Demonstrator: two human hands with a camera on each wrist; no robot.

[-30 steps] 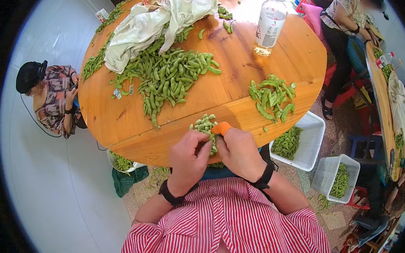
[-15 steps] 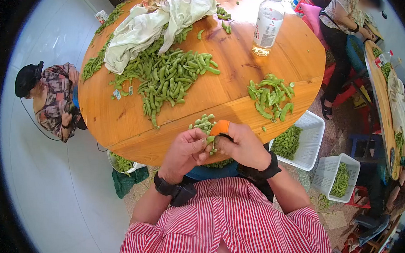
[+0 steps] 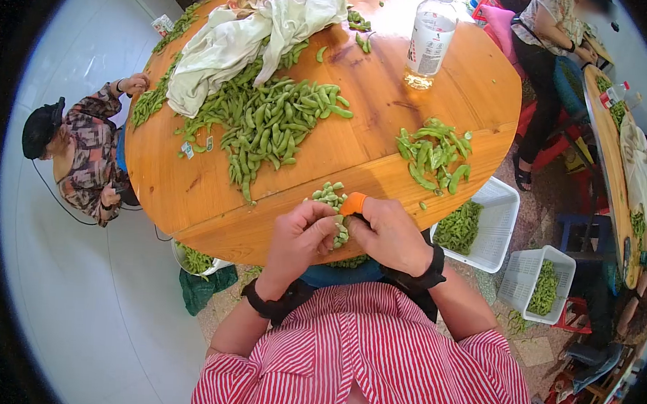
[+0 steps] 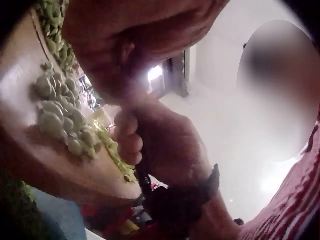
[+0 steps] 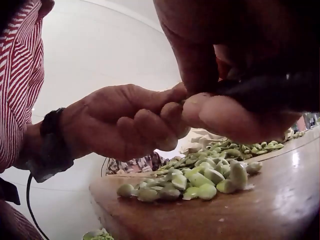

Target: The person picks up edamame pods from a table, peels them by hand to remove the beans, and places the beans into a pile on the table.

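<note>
Over the near table edge, my left hand [image 3: 301,237] and right hand [image 3: 389,236] meet at the fingertips. In the right wrist view, a sliver of green bean pod [image 5: 184,100] shows where they pinch it together; the fingers hide the rest. The left hand [image 5: 130,120] has its other fingers curled under. An orange cover [image 3: 353,203] sits on a digit of the right hand. Just beyond and beneath the hands is a small heap of pale shelled beans [image 3: 327,193]. A large pile of green pods [image 3: 273,122] lies farther back, and a smaller pod pile [image 3: 432,156] to the right.
A white cloth [image 3: 221,54] covers part of the big pile. A bottle with some amber liquid [image 3: 429,43] stands on the wooden table [image 3: 371,139]. White baskets of green pods [image 3: 509,219] stand on the floor at right. Another person [image 3: 84,153] sits at the left edge.
The left hand turned and shifted slightly left, then rolled its fingers inward again; the pod seen half a second ago is now mostly hidden. The person at left has reached a hand onto the table.
</note>
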